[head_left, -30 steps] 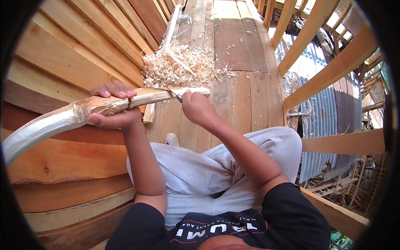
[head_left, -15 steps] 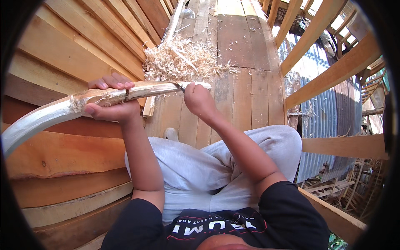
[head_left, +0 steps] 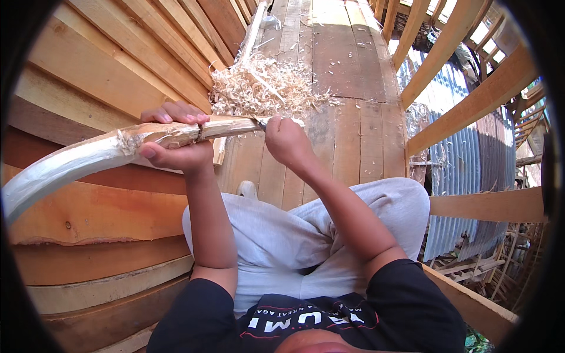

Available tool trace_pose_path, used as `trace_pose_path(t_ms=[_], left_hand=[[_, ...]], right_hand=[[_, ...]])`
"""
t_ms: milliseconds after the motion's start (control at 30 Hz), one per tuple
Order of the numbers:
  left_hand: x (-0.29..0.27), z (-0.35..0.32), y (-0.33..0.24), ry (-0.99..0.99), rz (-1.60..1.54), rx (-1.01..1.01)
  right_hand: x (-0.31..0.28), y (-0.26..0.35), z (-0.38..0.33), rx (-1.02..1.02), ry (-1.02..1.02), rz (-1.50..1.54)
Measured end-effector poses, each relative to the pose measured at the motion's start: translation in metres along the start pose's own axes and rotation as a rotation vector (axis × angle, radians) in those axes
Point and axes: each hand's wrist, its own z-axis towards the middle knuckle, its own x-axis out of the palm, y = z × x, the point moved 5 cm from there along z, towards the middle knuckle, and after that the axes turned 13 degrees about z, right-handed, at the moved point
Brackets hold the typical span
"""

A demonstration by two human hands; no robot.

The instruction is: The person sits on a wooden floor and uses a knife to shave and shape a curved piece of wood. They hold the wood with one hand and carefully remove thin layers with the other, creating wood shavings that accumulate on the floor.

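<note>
A wall of stacked wooden planks (head_left: 100, 76) closes off my left side, and the plank floor (head_left: 347, 76) runs ahead of me, bare beyond the shavings. On my right, slanted wooden rails (head_left: 465, 76) edge the floor, with corrugated metal sheeting (head_left: 465, 176) below and behind them. My legs in light grey trousers (head_left: 282, 235) fill the space under my arms.

The long curved piece of wood (head_left: 88, 159) lies across in front of me, from the lower left rim up to its pale carved tip above the floor. My left hand (head_left: 176, 141) is wrapped around it near the middle, fingers over the top, thumb beneath, forearm rising straight from my lap. My right hand (head_left: 285, 141) is clenched around a small blade (head_left: 259, 122), just beside the tip, elbow bent, wrist angled inward; only a sliver of metal shows, its handle buried in my fist.

A heap of wood shavings (head_left: 265, 88) sits on the floor just past the tip. The wood's far left end blurs out at the picture's rim.
</note>
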Motion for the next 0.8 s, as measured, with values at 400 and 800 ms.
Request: trace_pose_path(t_ms=[400, 800], left_hand=[[-0.012, 0.006, 0.006, 0.113, -0.091, 0.061], [-0.004, 0.003, 0.004, 0.016, -0.025, 0.021]], right_hand=[[0.003, 0.005, -0.008, -0.025, 0.008, -0.057], [0.002, 0.006, -0.006, 0.037, 0.056, -0.050]])
